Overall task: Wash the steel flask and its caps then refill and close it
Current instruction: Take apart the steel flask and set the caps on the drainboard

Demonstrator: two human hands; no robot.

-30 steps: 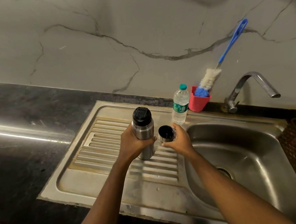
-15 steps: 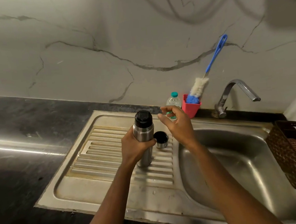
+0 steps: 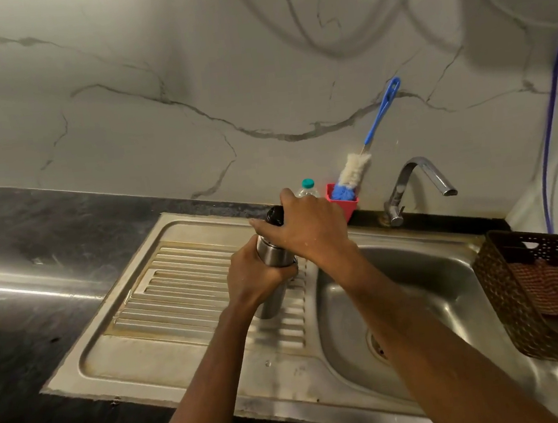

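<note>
While the left hand [image 3: 256, 279] gripped the steel flask [image 3: 274, 256] on the drainboard [image 3: 182, 290] to steady it, the right hand [image 3: 306, 226] curled over its black cap [image 3: 275, 214], likely to twist it.

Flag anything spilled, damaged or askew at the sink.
Nothing spilled or broken. The cylindrical steel flask stands roughly upright on the ribbed steel drainboard, left hand gripping its body, right hand over its black screw cap. Only oddity: brownish staining along the drainboard's ribs and edge.
</note>
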